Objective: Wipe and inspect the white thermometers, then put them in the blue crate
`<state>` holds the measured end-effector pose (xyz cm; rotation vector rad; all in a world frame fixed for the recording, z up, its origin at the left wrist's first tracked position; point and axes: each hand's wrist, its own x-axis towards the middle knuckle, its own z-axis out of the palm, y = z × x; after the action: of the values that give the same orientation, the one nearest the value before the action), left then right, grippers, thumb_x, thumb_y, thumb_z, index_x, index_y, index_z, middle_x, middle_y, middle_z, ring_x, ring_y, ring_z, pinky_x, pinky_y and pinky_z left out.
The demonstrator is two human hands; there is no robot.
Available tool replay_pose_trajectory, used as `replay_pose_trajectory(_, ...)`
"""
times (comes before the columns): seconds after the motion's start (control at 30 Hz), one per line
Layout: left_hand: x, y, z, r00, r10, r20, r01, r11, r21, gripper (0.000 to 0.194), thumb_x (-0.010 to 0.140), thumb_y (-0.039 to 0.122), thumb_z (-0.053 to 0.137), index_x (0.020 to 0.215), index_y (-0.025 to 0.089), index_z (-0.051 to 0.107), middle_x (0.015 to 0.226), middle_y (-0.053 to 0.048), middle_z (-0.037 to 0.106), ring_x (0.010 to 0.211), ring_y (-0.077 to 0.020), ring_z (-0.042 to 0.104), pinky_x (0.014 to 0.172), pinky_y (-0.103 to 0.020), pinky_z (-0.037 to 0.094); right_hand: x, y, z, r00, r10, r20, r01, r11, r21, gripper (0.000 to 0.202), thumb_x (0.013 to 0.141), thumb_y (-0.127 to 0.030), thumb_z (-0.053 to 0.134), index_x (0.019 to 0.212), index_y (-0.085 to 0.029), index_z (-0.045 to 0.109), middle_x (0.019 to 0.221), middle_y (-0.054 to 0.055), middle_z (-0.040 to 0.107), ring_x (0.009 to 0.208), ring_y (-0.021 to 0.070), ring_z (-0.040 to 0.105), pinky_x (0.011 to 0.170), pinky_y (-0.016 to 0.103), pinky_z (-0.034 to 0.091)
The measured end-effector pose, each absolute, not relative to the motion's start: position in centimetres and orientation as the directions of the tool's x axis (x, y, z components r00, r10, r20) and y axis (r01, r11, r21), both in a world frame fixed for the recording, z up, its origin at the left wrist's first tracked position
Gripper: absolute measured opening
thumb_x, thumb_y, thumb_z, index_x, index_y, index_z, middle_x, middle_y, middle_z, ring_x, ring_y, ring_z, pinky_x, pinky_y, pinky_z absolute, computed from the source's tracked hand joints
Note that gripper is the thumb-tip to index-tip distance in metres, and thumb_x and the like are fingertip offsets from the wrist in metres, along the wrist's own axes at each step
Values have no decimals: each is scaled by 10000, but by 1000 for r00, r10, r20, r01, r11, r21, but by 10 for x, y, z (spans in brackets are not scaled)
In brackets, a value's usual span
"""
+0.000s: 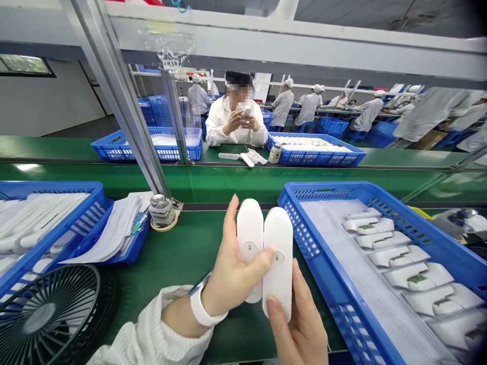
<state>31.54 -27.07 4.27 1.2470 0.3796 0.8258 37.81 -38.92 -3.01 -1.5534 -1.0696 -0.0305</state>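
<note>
left hand [232, 274] grips one white casing [250, 238], right hand [300, 324] the other white casing [279, 253], pressed side by side as if to compare them; blue basket [437, 243] just right of the hands

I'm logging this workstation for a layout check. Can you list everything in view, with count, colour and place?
white handheld devices: two, white, held side by side above the green belt
right crate: one, blue, right of the hands, holds a row of white devices on white sheets
left crate: one, blue, far left, holds white parts
papers: one stack, white, beside the left crate
fan: one, black, bottom left
metal post: one, grey, slanting down to a base by the papers
far crates: two, blue, across the belt
co-worker: one, white coat, seated opposite, holding a white part
wristband: one, white, on the left wrist
left hand: grips the left device
right hand: grips the right device
</note>
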Motion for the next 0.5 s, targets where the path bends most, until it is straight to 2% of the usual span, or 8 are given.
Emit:
replay_pose_trajectory(0.1, 315, -272, 45, 640, 754, 149, -344, 107, 933, 803, 800, 201, 636, 1416, 374, 150, 1350, -18, 462, 1065, -174, 572, 859, -233, 502, 377, -389, -26, 577, 591, 564, 622, 130, -773, 606, 874, -154, 517, 1419, -314, 303, 1423, 32, 413, 1263, 260, 440, 951, 388, 489)
replay_pose_trajectory(0.2, 314, -272, 47, 657, 748, 95, -362, 202, 910, 772, 789, 205, 654, 1405, 370, 218, 1338, -14, 491, 1063, -190, 575, 830, -219, 505, 374, -389, -23, 619, 588, 520, 551, 147, -822, 593, 873, -177, 530, 1411, -317, 325, 1427, 23, 409, 1266, 265, 435, 984, 401, 460)
replay_pose_trajectory(0.37, 313, -267, 45, 686, 720, 102, -408, 265, 874, 581, 847, 265, 587, 1341, 429, 329, 1246, 59, 571, 1018, -139, 588, 829, -181, 492, 369, -390, -21, 666, 587, 460, 465, 156, -872, 554, 883, -202, 528, 1399, -308, 356, 1433, 15, 401, 1289, 256, 407, 1021, 394, 431)
replay_pose_trajectory(0.5, 313, -265, 43, 690, 723, 26, -365, 317, 876, 555, 838, 316, 598, 1319, 453, 359, 1274, 72, 550, 1030, -165, 586, 829, -227, 504, 372, -395, -21, 647, 615, 451, 492, 114, -863, 578, 874, -209, 548, 1405, -308, 343, 1446, -5, 382, 1311, 213, 375, 1045, 309, 397)
